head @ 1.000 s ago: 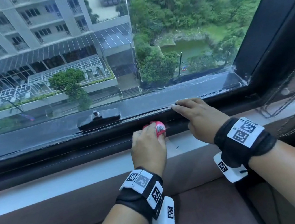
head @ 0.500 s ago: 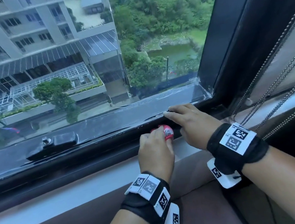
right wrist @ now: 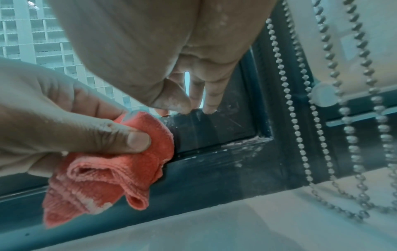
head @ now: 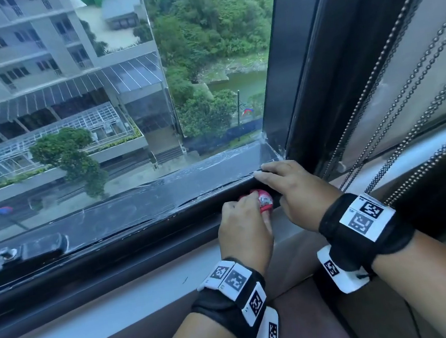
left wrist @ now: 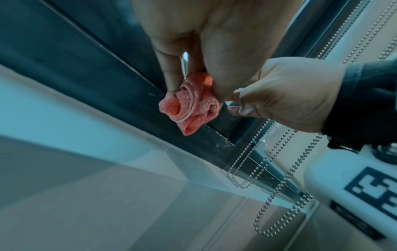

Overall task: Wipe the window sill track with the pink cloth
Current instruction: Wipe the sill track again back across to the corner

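Note:
A bunched pink cloth is pressed against the dark window sill track near its right end. My left hand grips the cloth, thumb clamped over it. My right hand rests just right of the cloth, with straight fingers laid on the top edge of the sash rail by the frame corner. White dust specks show in that corner.
A black window latch sits on the sash rail at the left. Bead chains of a blind hang close on the right. A pale sill ledge runs below the track. The dark vertical frame bounds the right side.
Both hands have slid to the right along the track with the cloth, from near the latch toward the frame corner. The view has swung right with them.

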